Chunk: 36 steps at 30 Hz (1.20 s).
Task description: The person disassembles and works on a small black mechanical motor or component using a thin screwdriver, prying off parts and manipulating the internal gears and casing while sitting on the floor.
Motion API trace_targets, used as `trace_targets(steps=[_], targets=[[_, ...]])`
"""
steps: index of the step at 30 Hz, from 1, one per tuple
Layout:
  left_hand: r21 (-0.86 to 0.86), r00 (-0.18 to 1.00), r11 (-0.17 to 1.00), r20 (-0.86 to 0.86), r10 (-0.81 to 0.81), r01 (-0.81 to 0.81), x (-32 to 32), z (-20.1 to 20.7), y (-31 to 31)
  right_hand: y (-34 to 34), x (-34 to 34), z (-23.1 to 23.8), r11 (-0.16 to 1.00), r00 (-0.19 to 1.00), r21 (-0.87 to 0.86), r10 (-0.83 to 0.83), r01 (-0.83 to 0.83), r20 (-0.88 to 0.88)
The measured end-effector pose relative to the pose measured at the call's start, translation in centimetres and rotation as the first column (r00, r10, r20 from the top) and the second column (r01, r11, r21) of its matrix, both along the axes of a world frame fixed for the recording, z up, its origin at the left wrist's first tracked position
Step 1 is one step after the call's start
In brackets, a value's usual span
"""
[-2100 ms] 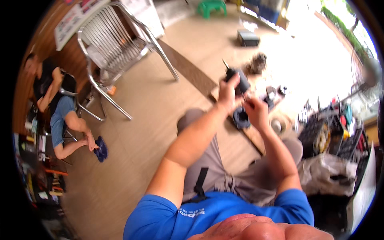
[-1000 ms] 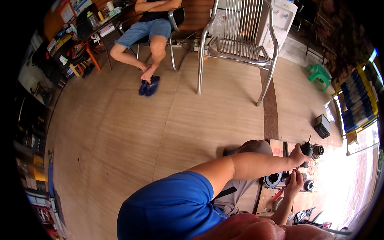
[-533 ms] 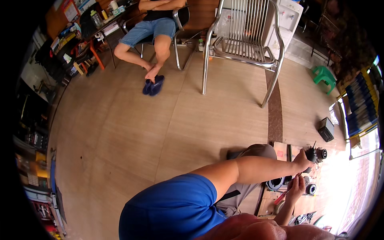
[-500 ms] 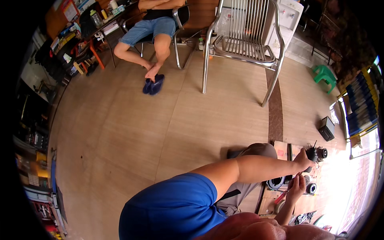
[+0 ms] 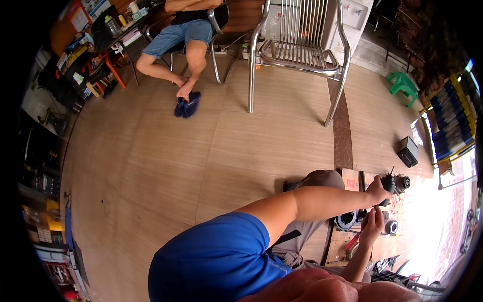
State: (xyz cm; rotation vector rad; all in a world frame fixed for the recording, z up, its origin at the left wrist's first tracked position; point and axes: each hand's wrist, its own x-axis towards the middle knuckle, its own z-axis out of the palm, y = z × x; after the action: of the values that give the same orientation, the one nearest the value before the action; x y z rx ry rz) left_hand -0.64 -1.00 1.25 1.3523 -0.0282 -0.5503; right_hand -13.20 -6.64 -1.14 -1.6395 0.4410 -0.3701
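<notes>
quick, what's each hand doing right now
Left hand: closed on a small black motor-like part.
Right hand: closed on a thin red-handled tool.

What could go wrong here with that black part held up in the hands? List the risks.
1. The left hand holds the black mechanical part in the air at full arm's reach; a slip could drop it onto the small parts lying on the cardboard below.
2. The right hand works close under it with a thin red tool; a slip could jab the left hand's fingers.
3. The glare at the right edge may hide fine detail.
</notes>
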Motion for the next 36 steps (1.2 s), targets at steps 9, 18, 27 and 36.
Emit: trace_targets(steps=[9,18,27,36], targets=[[0.023,0.995,0.996,0.047,-0.089,0.088,-1.3,-0.5,-0.3,-0.6,-0.6,-0.4,0.993,0.999,0.109,-0.04,0.044,-0.036],[0.074,0.997,0.996,0.056,-0.052,0.048,-1.3,0.2,-0.1,-0.3,-0.2,0.0,0.988,0.998,0.146,-0.041,0.047,-0.046],[0.064,0.992,0.996,0.1,-0.075,0.069,-1.4,-0.1,0.2,-0.4,-0.2,-0.5,0.982,0.998,0.18,-0.052,0.059,-0.044],[-0.025,0.996,0.996,0.004,-0.086,0.086,-1.6,-2.8,-3.6,-0.9,-0.8,-0.5,0.97,0.992,-0.208,-0.114,0.123,0.053]])
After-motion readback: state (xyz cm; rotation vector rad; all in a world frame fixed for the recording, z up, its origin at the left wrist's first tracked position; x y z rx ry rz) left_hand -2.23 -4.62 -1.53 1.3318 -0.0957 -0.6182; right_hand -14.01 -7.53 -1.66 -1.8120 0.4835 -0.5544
